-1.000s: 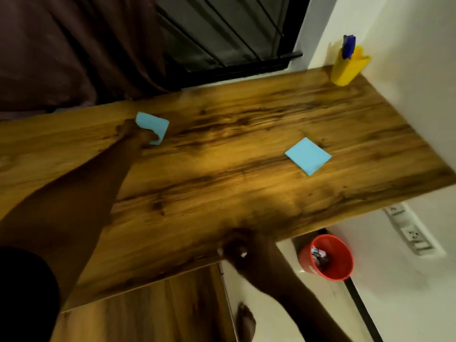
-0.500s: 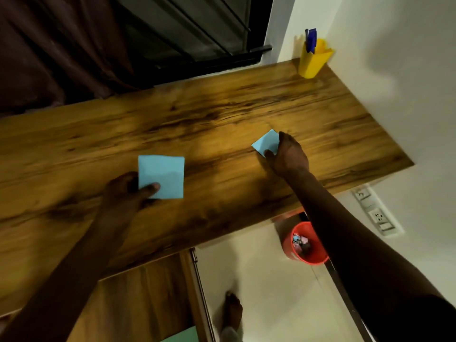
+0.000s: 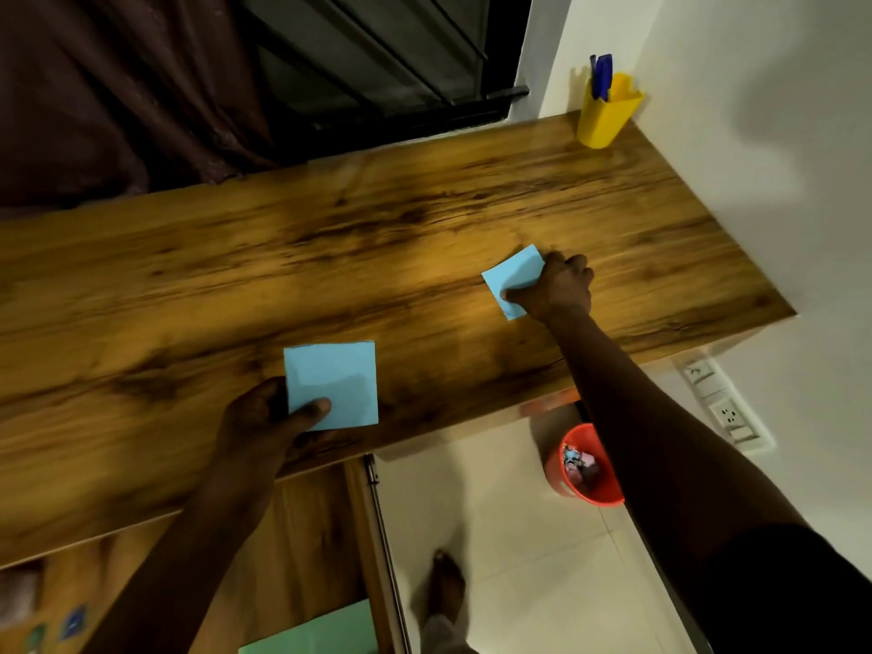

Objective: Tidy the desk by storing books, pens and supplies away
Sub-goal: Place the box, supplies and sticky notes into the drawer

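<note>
On the wooden desk (image 3: pixel 424 228), both hands are busy. Left hand (image 3: pixel 264 424) at 7 o'clock pinches a light-blue square note (image 3: pixel 337 382), thumb on top, over the near edge. Right hand (image 3: pixel 557 290) at 3 o'clock grips a second blue note (image 3: pixel 514 276), which is tilted with one side lifted. Yellow pen holder (image 3: pixel 606 113) with a blue pen (image 3: pixel 601 75) sits in the far corner at 1 o'clock, well apart from both. Red bin (image 3: pixel 590 467) on the floor below at 5 o'clock.
</note>
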Motion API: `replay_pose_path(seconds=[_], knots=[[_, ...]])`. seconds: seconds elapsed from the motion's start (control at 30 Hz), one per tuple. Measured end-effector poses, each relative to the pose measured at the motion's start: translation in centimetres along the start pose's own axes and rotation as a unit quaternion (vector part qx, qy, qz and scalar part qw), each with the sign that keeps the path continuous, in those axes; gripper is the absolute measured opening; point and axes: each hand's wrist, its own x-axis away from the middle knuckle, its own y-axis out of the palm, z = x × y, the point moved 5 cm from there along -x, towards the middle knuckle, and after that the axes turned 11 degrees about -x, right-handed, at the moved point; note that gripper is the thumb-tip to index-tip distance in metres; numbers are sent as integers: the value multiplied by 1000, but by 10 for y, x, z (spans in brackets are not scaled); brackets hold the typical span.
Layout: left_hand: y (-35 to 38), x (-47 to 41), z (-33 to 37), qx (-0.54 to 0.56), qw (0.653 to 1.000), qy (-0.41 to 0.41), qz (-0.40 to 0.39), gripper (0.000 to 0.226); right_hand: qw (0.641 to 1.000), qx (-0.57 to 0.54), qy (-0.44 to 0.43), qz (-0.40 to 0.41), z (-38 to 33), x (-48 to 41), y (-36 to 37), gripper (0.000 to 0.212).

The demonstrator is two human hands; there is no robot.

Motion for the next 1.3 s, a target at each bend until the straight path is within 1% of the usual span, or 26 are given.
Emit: replay_pose_path(seconds=[0.03, 0.07, 0.13, 0.17, 0.23, 0.3, 0.37, 0.5, 0.57, 0.63, 0.7, 0.73, 0.87, 0.97, 1.03, 1.1, 1.17, 1.23, 1.3], knots=[[-4, 2, 3, 2, 1000, 1, -1, 44, 1000, -18, -4, 9, 1, 1, 1, 92], [-9, 5, 5, 5, 1000, 2, -1, 47, 999, -44, -15, 15, -1, 3, 2, 81], [-23, 10, 5, 8, 1000, 10, 7, 53, 991, -126, -44, 20, -6, 10, 4, 53], [-33, 14, 3, 7, 1000, 14, 12, 54, 983, -175, -54, 11, -11, 18, 6, 40], [-52, 25, -6, 3, 1000, 18, 19, 52, 969, -233, -83, -14, -25, 41, 10, 20], [-68, 35, -21, 1, 1000, 12, 24, 45, 956, -259, -120, -62, -42, 71, 14, 20], [-82, 48, -38, 7, 1000, -5, 23, 38, 937, -287, -143, -137, -58, 109, 23, 18], [-100, 74, -72, 1, 1000, -25, 13, 39, 898, -283, -143, -305, -81, 198, 54, 20], [-110, 85, -94, -31, 998, -43, 25, 39, 880, -255, -149, -373, -88, 237, 74, 24], [-117, 90, -118, -65, 995, -61, 32, 36, 864, -223, -150, -425, -93, 268, 91, 26], [-123, 95, -143, -83, 993, -76, 27, 35, 856, -179, -161, -457, -98, 294, 108, 27], [-125, 96, -154, -91, 992, -81, 29, 36, 854, -146, -183, -464, -102, 306, 116, 27], [-132, 88, -190, -113, 987, -103, 50, 41, 848, 25, -298, -438, -109, 334, 154, 34], [-133, 80, -209, -126, 985, -104, 54, 41, 835, 124, -330, -423, -109, 351, 178, 39], [-131, 74, -222, -135, 983, -112, 46, 39, 830, 180, -340, -404, -107, 358, 191, 42], [-127, 68, -232, -145, 982, -121, 31, 38, 824, 210, -360, -384, -105, 363, 203, 43], [-122, 63, -238, -163, 980, -112, 18, 38, 811, 231, -388, -372, -101, 367, 214, 39], [-118, 59, -236, -236, 969, -75, 13, 41, 795, 280, -399, -361, -93, 368, 221, 30], [-117, 55, -234, -337, 941, -18, 17, 46, 782, 304, -423, -341, -86, 367, 228, 26]])
